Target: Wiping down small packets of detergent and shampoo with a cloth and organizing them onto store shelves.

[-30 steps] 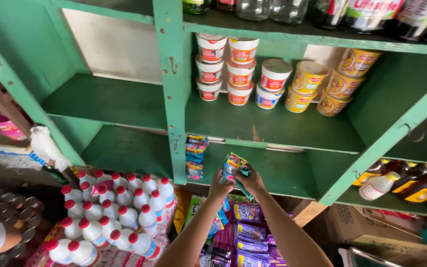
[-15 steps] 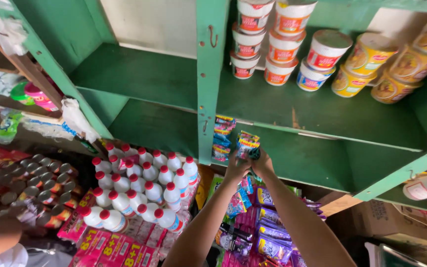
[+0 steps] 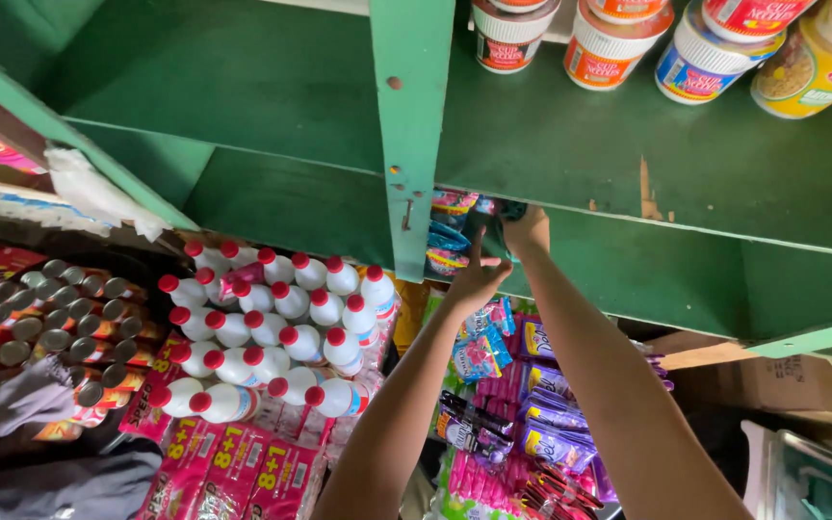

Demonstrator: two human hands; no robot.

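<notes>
Head view: both hands, left hand (image 3: 474, 279) and right hand (image 3: 528, 231), clamp packets (image 3: 493, 214) beside the stacked packets (image 3: 450, 236) under the green shelf (image 3: 628, 164).

Green wooden shelf unit (image 3: 410, 125) across far side. Noodle cups (image 3: 618, 43) in row on upper right shelf. White bottles with red caps (image 3: 276, 327) packed together, centre left. Metal can tops (image 3: 50, 323) at left. Pink sachet strips (image 3: 233, 467) near. Purple and blue packets (image 3: 541, 414) lower centre.
</notes>
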